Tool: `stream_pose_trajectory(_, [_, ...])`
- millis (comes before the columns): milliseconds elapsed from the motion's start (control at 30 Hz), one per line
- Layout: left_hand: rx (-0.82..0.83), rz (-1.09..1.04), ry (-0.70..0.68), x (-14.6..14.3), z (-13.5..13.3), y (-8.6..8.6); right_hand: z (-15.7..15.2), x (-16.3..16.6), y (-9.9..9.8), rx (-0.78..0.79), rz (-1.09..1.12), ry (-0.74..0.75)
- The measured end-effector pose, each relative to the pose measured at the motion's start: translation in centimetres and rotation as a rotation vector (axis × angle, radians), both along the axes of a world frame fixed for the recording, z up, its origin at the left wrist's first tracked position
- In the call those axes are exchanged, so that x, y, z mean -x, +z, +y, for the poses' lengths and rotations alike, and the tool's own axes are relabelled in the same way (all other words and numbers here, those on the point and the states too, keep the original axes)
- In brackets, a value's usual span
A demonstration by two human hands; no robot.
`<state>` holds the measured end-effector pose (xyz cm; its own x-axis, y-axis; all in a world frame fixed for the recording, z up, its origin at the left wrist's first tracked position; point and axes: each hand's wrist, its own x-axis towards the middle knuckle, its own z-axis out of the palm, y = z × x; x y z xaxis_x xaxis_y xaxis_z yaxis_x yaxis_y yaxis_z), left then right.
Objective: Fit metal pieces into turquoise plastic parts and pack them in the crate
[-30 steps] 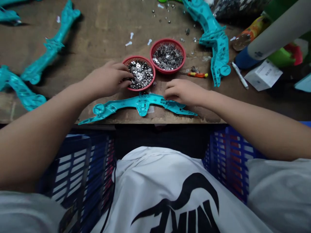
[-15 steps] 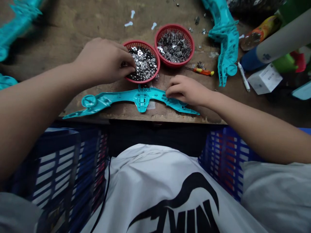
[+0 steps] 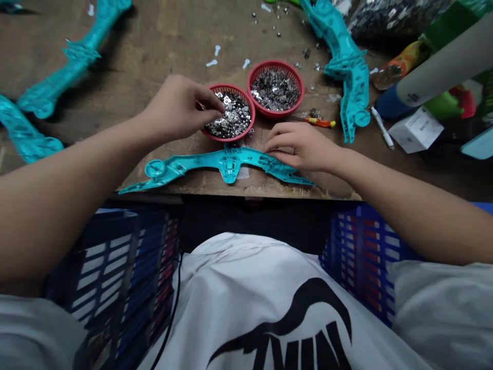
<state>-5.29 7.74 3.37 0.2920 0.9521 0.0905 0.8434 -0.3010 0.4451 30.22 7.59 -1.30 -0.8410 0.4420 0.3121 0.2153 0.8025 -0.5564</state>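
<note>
My left hand (image 3: 188, 109) is over the near red basket (image 3: 228, 139), thumb and fingertips pinched at the small shiny metal pieces (image 3: 235, 114) in it. Whatever sits between those fingertips is too small to make out. Along the bench's near edge lies a turquoise plastic bow-shaped part (image 3: 200, 161), with a round wheel shape towards its left end. My right hand (image 3: 298, 145) has its fingers curled onto the right arm of this part, thumb and fingers closed there and covering some of it.
Beside the first basket stands a second red basket (image 3: 275, 114) of metal pieces. An orange-handled screwdriver (image 3: 320, 122) lies right of it. More turquoise parts (image 3: 352, 77) flank both sides. A white box (image 3: 416, 131) and a pen (image 3: 382, 127) are at right. Blue crates (image 3: 362, 246) stand below the bench edge.
The view has shifted, so the bench appears lower and farther right. My left fingertips remain at the basket's metal pieces. My right hand stays on the turquoise part.
</note>
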Motion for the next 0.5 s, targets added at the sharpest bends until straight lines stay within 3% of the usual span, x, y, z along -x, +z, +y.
stream_pose_trajectory(267, [0.083,-0.329,0.063,-1.6,-1.1,0.5,0.2,0.0,0.1,-0.099,0.064,-0.025])
stream_pose_trajectory(500, [0.013,-0.116,0.088,-1.0,-0.7,0.4,0.1,-0.1,0.5,-0.114,0.027,-0.043])
